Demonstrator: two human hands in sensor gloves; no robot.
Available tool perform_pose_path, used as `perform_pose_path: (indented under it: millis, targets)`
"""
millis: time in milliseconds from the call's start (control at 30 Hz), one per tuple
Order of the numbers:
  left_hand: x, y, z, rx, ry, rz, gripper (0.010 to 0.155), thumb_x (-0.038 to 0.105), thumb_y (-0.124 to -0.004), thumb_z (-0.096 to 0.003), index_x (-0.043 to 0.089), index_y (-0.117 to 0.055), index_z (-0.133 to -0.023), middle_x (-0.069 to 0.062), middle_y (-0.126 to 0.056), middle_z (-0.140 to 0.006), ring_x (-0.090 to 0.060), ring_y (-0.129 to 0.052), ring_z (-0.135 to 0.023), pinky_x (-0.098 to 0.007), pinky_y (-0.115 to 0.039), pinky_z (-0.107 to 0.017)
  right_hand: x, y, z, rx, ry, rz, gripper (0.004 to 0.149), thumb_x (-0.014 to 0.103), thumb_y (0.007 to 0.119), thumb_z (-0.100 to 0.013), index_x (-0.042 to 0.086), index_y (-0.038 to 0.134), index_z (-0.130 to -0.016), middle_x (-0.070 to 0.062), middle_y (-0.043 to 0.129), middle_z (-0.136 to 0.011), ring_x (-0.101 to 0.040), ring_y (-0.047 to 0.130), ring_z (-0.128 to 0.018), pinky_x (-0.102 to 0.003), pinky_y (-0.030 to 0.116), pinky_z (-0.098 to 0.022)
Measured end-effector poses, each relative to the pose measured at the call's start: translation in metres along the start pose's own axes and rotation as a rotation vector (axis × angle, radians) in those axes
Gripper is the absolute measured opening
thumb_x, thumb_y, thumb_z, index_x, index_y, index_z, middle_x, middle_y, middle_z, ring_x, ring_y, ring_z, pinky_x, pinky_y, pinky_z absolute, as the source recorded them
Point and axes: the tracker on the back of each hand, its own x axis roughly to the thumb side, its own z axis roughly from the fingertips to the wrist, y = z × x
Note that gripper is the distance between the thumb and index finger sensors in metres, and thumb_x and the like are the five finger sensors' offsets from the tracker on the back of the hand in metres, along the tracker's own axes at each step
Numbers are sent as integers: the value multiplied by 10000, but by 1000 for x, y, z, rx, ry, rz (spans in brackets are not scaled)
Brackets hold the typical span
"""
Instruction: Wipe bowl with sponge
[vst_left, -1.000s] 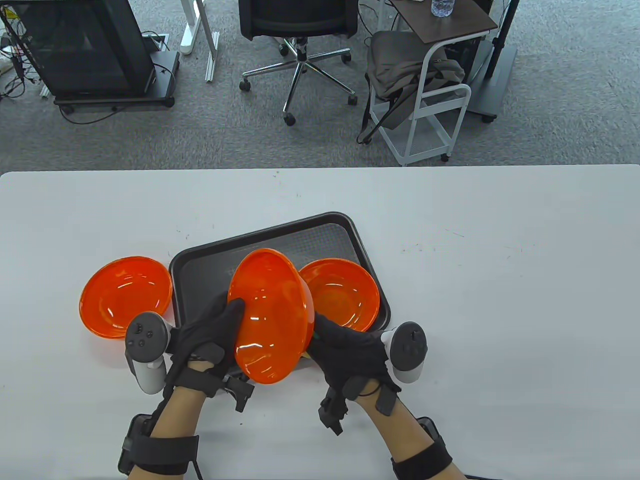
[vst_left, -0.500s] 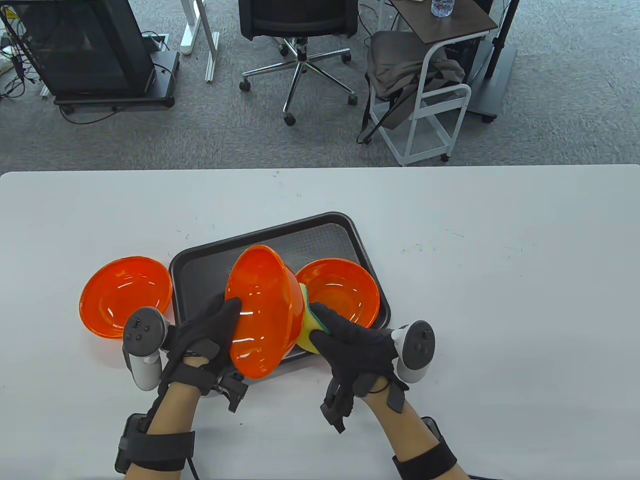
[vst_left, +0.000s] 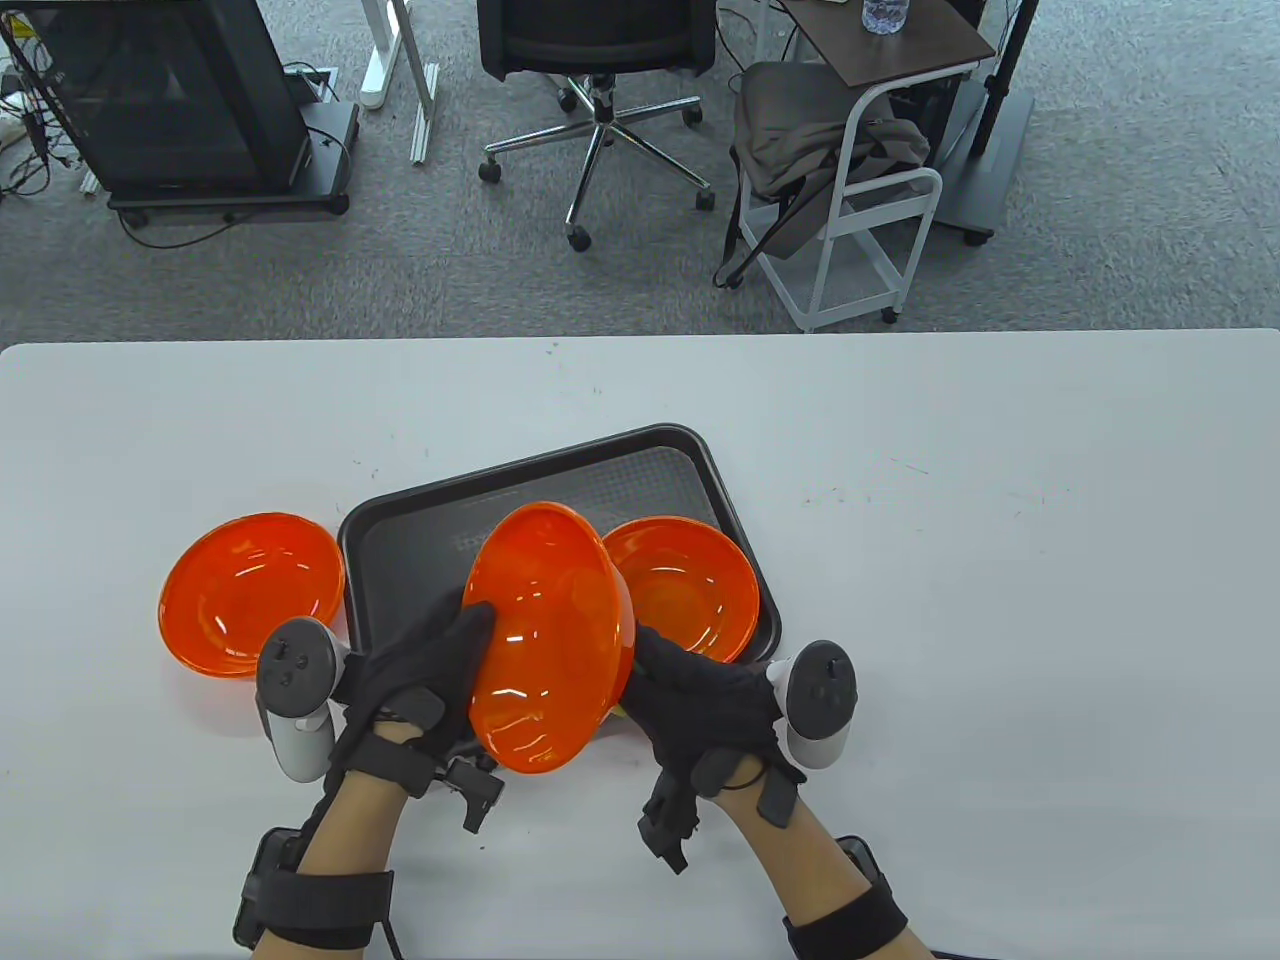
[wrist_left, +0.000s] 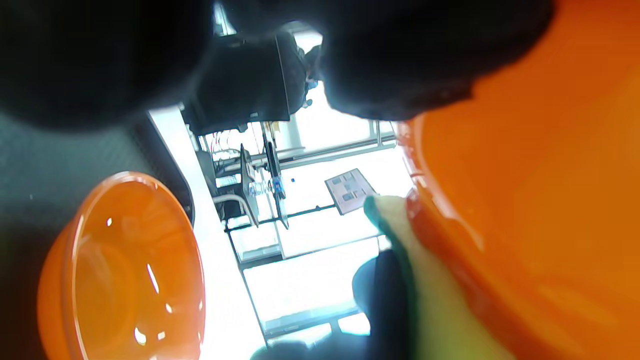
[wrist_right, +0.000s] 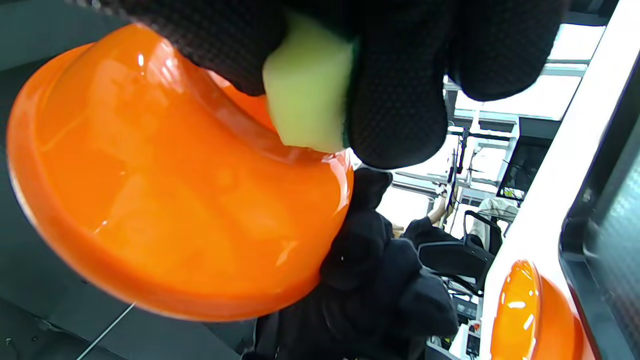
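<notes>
My left hand (vst_left: 425, 665) grips an orange plastic bowl (vst_left: 550, 640) and holds it tilted on edge above the front of the black tray (vst_left: 560, 480). My right hand (vst_left: 700, 700) holds a yellow sponge with a green back (wrist_right: 307, 107) and presses it against the bowl's rim side. In the table view the sponge is almost hidden behind the bowl. The left wrist view shows the sponge (wrist_left: 430, 300) lying along the bowl's rim (wrist_left: 525, 210). The right wrist view shows the bowl's underside (wrist_right: 170, 200) below my fingers (wrist_right: 395, 100).
A second orange bowl (vst_left: 685, 585) sits upright in the tray's right part. A third orange bowl (vst_left: 250, 595) stands on the white table (vst_left: 1000, 600) left of the tray. An office chair (vst_left: 600, 60) and a white cart (vst_left: 860, 200) stand beyond the far edge.
My right hand has slid the sponge back down behind the bowl, so it no longer shows at the rim. The bowl has tipped slightly right.
</notes>
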Motion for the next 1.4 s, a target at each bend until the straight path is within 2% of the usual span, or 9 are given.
perform_pose_path:
  millis: [300,467,700,933,1033,1200,1400]
  targets:
    - [8,29,4,172,1,-258,538,496,-755,-528,81,-777,-869,66,-995,-263,-15,-919,107,-289,-941,-40,-2,-2,2,-37,60,134,490,293,793,-550,-1,631,-907,-286,892,-783,-349,1023,-543,-583,777,-470]
    - [7,43,6,253,31,-392,536,496,-758,-526,81,-781,-865,63,-994,-259,-15,-918,111,-290,-940,-38,-1,-3,3,-52,56,148,497,300,791,-553,-18,629,-898,-292,897,-766,-348,1027,-530,-579,782,-463]
    - [1,49,5,255,72,-466,539,498,-758,-525,83,-779,-867,66,-992,-265,-19,-917,104,-293,-938,-47,3,-2,3,-32,23,198,501,307,792,-553,-23,629,-892,-294,899,-756,-344,1030,-525,-578,784,-461]
    - [-1,56,4,230,68,-402,530,493,-766,-523,79,-789,-853,52,-991,-258,-22,-916,108,-295,-937,-44,0,-1,3,-14,28,211,500,309,791,-553,-18,631,-895,-288,901,-761,-345,1030,-526,-578,784,-461]
    - [-1,63,5,240,86,-362,531,492,-769,-523,77,-792,-853,45,-991,-254,-23,-915,111,-295,-937,-40,-2,-4,3,-43,23,224,495,304,790,-550,-9,632,-900,-286,900,-767,-346,1029,-528,-579,783,-462]
    - [-5,83,9,321,117,-331,531,492,-768,-523,79,-790,-857,40,-989,-254,-24,-916,111,-296,-937,-41,-2,-12,3,-63,28,213,495,302,789,-551,-9,630,-903,-284,901,-769,-348,1028,-529,-580,782,-461]
    - [-19,113,18,465,221,-296,532,489,-766,-525,75,-786,-859,37,-988,-255,-25,-916,111,-296,-936,-40,-2,-17,5,-82,30,199,495,302,788,-552,-8,629,-904,-284,900,-771,-348,1028,-529,-581,782,-461]
